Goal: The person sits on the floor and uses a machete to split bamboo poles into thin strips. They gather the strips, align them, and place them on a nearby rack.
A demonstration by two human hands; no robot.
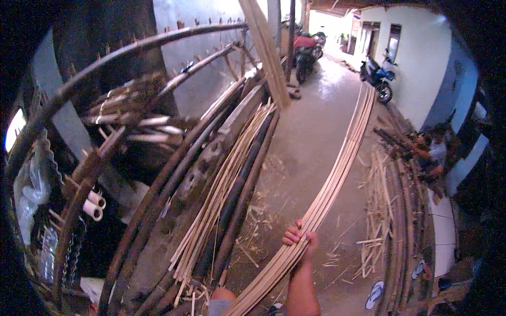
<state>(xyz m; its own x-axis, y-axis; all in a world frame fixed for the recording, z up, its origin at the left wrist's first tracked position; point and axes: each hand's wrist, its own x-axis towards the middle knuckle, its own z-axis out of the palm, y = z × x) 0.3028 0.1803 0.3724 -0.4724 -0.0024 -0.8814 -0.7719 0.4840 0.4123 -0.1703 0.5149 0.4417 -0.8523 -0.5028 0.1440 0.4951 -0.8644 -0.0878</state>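
Note:
A long bundle of thin, pale bamboo strips [337, 181] runs from the lower edge far up the passage, curving toward a parked scooter. My right hand [299, 235] is closed around this bundle near its lower part, fingers curled up on the left side and thumb on the right. The palm is hidden beneath the strips. My left hand does not show. Part of my knee [224, 296] appears at the lower edge, left of the bundle.
Left, more strips [221, 195] lie beside dark poles [247, 195] and a wooden rack [79, 195]. Right are scrap slivers [377, 210], long poles [406, 226], a sandal [375, 295] and a seated person [436, 150]. A blue scooter [377, 76] stands farther off.

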